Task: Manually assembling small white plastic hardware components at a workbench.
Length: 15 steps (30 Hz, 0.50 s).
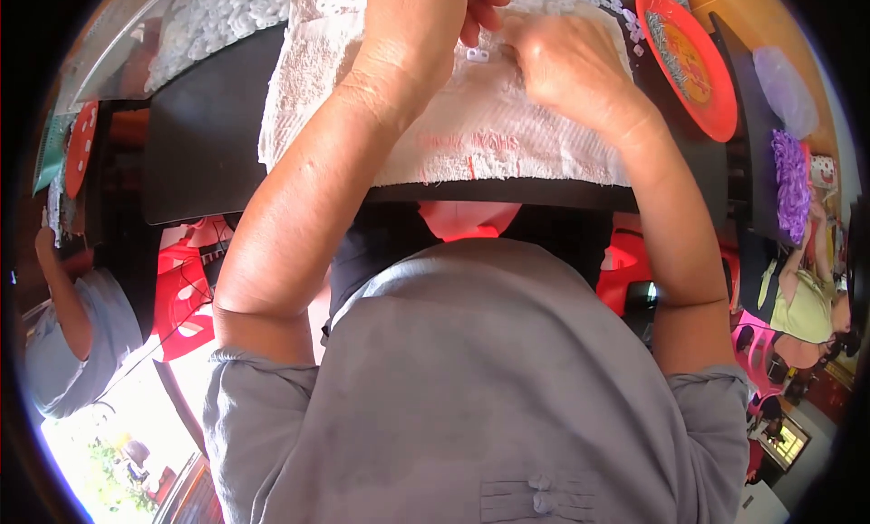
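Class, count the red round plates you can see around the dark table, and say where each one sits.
2. One red plate lies on the table's right side, beside the right hand. Another red round plate shows edge-on at far left. Others may be hidden.

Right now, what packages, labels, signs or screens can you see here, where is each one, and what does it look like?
Red stitched marking: near the front edge of the white towel, below both hands; small and faded.
Printed round design: middle of the red plate at upper right; yellowish, blurred.
No packages or screens that I can make out.
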Each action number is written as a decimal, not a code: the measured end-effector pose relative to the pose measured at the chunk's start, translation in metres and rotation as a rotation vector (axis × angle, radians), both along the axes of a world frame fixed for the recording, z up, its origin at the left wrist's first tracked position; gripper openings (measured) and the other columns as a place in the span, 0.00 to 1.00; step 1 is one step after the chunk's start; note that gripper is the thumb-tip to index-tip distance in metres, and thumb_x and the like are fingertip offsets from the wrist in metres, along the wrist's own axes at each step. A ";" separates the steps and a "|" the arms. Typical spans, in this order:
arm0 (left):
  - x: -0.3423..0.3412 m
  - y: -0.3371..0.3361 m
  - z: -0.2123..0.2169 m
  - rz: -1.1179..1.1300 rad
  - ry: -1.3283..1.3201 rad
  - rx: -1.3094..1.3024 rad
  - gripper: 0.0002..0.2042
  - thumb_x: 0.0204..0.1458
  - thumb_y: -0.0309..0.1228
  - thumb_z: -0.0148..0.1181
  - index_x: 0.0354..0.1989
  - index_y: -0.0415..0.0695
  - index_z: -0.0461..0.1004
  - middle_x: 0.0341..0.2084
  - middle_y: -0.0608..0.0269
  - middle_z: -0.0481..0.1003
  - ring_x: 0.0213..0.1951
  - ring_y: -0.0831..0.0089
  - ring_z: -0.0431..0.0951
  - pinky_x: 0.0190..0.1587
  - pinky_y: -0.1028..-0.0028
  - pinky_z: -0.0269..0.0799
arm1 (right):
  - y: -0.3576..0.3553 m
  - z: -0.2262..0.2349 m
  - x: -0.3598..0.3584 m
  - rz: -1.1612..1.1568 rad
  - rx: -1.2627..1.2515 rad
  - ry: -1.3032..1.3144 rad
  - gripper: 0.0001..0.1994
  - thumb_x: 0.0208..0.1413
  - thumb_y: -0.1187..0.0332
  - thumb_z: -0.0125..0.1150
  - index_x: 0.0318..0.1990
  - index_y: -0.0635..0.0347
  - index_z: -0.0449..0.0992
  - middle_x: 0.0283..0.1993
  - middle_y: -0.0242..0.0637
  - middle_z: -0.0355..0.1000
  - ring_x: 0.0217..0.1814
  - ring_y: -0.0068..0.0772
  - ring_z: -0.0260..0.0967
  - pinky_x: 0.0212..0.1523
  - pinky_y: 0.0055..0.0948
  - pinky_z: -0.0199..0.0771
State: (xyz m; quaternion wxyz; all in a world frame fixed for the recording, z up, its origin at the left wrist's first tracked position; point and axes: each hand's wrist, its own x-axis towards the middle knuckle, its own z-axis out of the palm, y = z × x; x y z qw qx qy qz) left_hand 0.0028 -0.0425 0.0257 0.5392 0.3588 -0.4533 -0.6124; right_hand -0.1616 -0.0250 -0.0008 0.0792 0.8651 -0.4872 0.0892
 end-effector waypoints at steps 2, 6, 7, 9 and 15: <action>0.001 -0.001 -0.003 0.010 -0.004 -0.004 0.08 0.53 0.29 0.59 0.26 0.36 0.74 0.18 0.59 0.73 0.16 0.75 0.71 0.17 0.80 0.62 | -0.002 0.005 0.002 -0.011 0.051 0.038 0.04 0.44 0.74 0.54 0.29 0.60 0.74 0.24 0.48 0.72 0.28 0.53 0.71 0.28 0.47 0.67; -0.003 -0.005 -0.013 -0.003 -0.134 -0.071 0.08 0.52 0.29 0.60 0.31 0.35 0.76 0.22 0.61 0.75 0.21 0.77 0.73 0.21 0.80 0.63 | -0.013 -0.004 -0.019 0.047 0.009 -0.054 0.04 0.48 0.71 0.56 0.28 0.61 0.74 0.20 0.43 0.70 0.22 0.43 0.70 0.25 0.39 0.66; -0.001 -0.005 -0.011 -0.026 -0.176 -0.050 0.07 0.51 0.27 0.59 0.31 0.35 0.76 0.22 0.61 0.75 0.22 0.77 0.73 0.21 0.80 0.63 | -0.016 -0.003 -0.025 -0.015 0.168 -0.333 0.08 0.49 0.67 0.57 0.25 0.62 0.75 0.18 0.43 0.68 0.20 0.41 0.67 0.25 0.36 0.65; 0.001 -0.005 -0.012 -0.090 -0.245 -0.059 0.09 0.49 0.24 0.60 0.37 0.35 0.78 0.23 0.63 0.75 0.23 0.80 0.73 0.21 0.82 0.62 | -0.014 0.011 -0.039 -0.099 0.673 -0.889 0.14 0.55 0.60 0.60 0.24 0.62 0.75 0.16 0.32 0.64 0.17 0.24 0.60 0.23 0.23 0.58; -0.007 0.004 -0.012 -0.229 -0.377 -0.280 0.13 0.46 0.20 0.62 0.43 0.39 0.78 0.25 0.68 0.75 0.26 0.84 0.71 0.27 0.83 0.68 | -0.004 0.034 -0.047 0.028 0.691 -1.073 0.14 0.59 0.62 0.56 0.24 0.60 0.71 0.18 0.25 0.61 0.21 0.17 0.60 0.24 0.18 0.55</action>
